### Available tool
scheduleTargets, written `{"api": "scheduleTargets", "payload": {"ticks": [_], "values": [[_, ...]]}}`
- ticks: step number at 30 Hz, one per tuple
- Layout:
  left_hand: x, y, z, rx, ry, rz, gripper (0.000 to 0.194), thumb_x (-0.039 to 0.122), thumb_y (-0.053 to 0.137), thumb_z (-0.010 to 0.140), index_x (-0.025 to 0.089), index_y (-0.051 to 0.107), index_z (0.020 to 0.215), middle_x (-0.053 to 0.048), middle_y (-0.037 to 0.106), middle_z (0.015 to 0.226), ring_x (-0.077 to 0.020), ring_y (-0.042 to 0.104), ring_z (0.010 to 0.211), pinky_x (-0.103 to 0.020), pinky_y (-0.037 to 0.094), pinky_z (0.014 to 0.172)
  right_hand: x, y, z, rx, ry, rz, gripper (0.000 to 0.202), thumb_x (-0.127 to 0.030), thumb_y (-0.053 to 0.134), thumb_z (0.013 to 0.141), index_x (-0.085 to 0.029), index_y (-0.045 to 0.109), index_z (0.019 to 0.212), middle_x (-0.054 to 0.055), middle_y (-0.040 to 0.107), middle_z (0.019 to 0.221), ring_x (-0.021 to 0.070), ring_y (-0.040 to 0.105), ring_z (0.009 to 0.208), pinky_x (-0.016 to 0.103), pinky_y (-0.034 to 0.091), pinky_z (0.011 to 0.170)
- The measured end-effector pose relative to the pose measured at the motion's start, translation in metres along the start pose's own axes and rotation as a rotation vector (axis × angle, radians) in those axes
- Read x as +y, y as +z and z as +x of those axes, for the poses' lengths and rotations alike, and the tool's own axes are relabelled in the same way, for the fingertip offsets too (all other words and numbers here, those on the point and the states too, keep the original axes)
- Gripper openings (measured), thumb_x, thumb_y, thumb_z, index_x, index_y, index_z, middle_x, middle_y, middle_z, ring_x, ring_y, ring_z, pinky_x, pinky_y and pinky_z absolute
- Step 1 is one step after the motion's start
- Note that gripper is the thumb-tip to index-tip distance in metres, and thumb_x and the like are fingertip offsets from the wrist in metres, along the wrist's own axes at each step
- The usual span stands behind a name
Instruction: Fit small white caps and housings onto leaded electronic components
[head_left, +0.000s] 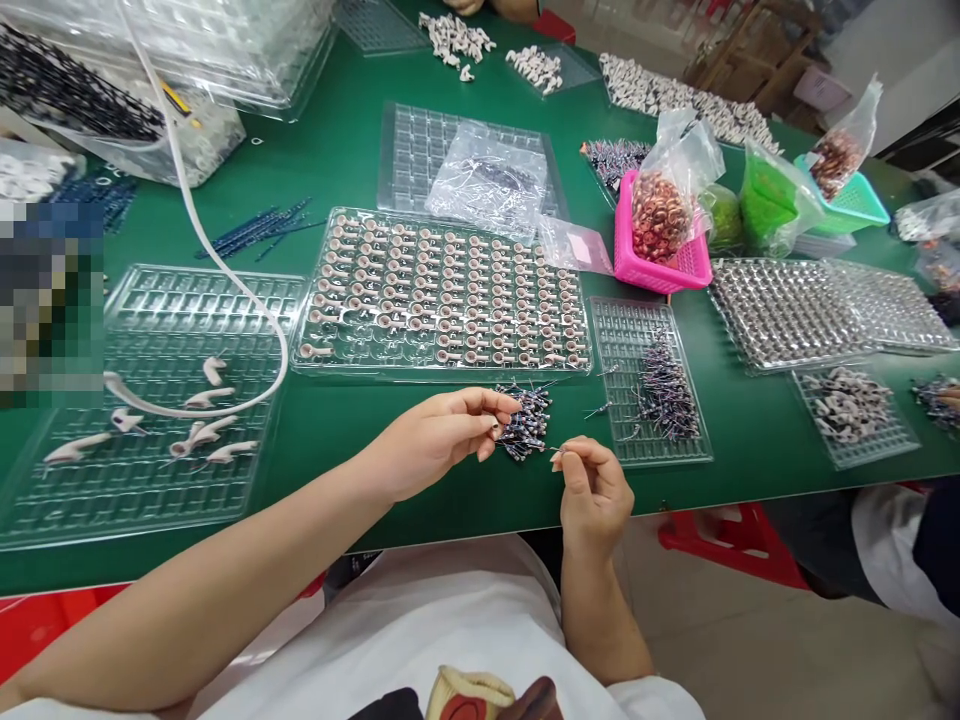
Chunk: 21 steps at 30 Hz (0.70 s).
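Observation:
My left hand (442, 435) hovers over the green table (337, 170) near its front edge, with its fingertips pinched on a small white part beside a little pile of wired components (525, 420). My right hand (592, 485) sits just right of that pile, its thumb and forefinger pinched on one thin wire lead. Straight behind both hands lies a clear tray (442, 295) filled with rows of small white parts with copper rings.
A clear tray with more wired components (660, 385) lies to the right. A pink basket of copper coils (660, 235) and green baskets stand behind it. An empty-celled tray with several white pieces (150, 400) and a white cord (195, 215) is at left. Another person's knee shows at far right.

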<state>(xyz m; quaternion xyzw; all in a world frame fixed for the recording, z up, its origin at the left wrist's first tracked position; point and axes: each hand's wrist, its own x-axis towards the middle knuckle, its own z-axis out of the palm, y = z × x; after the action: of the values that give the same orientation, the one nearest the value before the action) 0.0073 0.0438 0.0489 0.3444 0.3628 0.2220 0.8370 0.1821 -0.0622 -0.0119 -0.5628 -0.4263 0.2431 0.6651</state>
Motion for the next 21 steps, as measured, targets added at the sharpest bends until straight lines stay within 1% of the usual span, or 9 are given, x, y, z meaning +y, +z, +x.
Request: {"api": "scheduleTargets", "payload": {"ticks": [3,6,9,12,16,18,21], "values": [[-0.009,0.003,0.002,-0.018,0.026,0.101,0.018,0.028,0.066,0.085,0.015,0.073,0.096,-0.002,0.066,0.082,-0.0121,0.057,0.068,-0.027,0.045,0.067,0.000,0.000,-0.001,-0.005,0.002,-0.031,0.005,-0.019,0.065,0.090,-0.022,0.069,0.091,-0.001,0.064,0.074,0.0121,0.059,0.066,0.024,0.048,0.058],[-0.013,0.004,0.003,0.011,0.106,0.192,0.014,0.028,0.067,0.087,0.017,0.074,0.093,-0.003,0.071,0.091,-0.0133,0.060,0.076,-0.027,0.047,0.071,-0.002,0.000,-0.002,-0.001,-0.001,-0.077,0.003,-0.021,0.065,0.089,-0.021,0.068,0.090,0.000,0.063,0.073,0.0132,0.059,0.067,0.025,0.048,0.058],[-0.014,0.003,0.003,0.030,0.160,0.208,0.012,0.026,0.070,0.085,0.020,0.075,0.094,-0.003,0.074,0.100,-0.0141,0.063,0.085,-0.026,0.049,0.076,-0.003,0.000,-0.003,-0.016,-0.009,-0.091,0.003,-0.020,0.065,0.089,-0.021,0.068,0.090,0.000,0.063,0.074,0.0136,0.059,0.069,0.026,0.048,0.059],[-0.014,0.002,0.003,0.039,0.156,0.160,0.016,0.025,0.073,0.083,0.021,0.074,0.098,-0.003,0.075,0.105,-0.0165,0.067,0.093,-0.028,0.052,0.083,-0.004,-0.001,-0.004,-0.055,-0.014,-0.102,0.005,-0.019,0.064,0.089,-0.022,0.068,0.091,0.000,0.063,0.076,0.0138,0.059,0.069,0.026,0.048,0.059],[-0.014,0.003,0.003,0.065,0.111,0.140,0.024,0.029,0.076,0.080,0.020,0.074,0.102,-0.006,0.078,0.103,-0.0217,0.070,0.102,-0.036,0.052,0.095,-0.005,-0.002,-0.006,-0.090,-0.024,-0.130,0.007,-0.018,0.063,0.090,-0.023,0.068,0.093,0.001,0.063,0.078,0.0141,0.059,0.070,0.026,0.047,0.057],[-0.014,0.004,0.003,0.088,0.096,0.140,0.026,0.031,0.078,0.079,0.019,0.075,0.102,-0.006,0.078,0.102,-0.0234,0.070,0.103,-0.038,0.051,0.098,-0.006,-0.002,-0.007,-0.102,-0.028,-0.137,0.008,-0.017,0.063,0.090,-0.023,0.068,0.094,0.001,0.063,0.079,0.0142,0.059,0.070,0.026,0.047,0.057],[-0.015,0.004,0.003,0.104,0.082,0.134,0.026,0.031,0.079,0.078,0.019,0.076,0.101,-0.006,0.078,0.103,-0.0233,0.071,0.102,-0.039,0.051,0.099,-0.006,-0.003,-0.006,-0.109,-0.030,-0.142,0.009,-0.016,0.063,0.090,-0.023,0.068,0.094,0.001,0.063,0.079,0.0142,0.059,0.071,0.026,0.047,0.057]]}}
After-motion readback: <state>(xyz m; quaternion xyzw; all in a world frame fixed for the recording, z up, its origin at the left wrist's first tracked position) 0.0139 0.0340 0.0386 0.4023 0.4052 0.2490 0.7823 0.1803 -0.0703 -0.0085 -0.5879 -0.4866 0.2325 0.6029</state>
